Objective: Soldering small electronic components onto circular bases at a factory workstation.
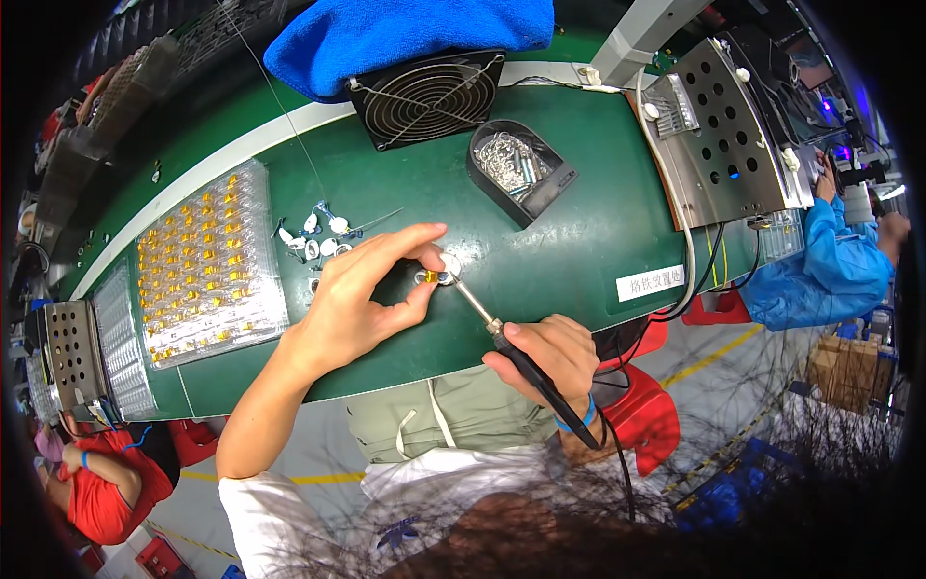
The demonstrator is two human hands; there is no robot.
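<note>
My left hand is closed in a pinch on a small white round part with an amber tab, just above the green mat. My right hand is wrapped round the black handle of a soldering iron. Its metal shaft points up and left, and the tip is at the white part; whether they touch is too small to tell. Beyond my left hand lie several loose white and blue small parts. To the left sits a clear plastic tray with rows of amber pieces.
A black scoop-shaped bin of metal bits stands behind the work. Further back is a black fan under a blue towel. A perforated metal box with cables stands at right. Co-workers in blue and red sit at either side.
</note>
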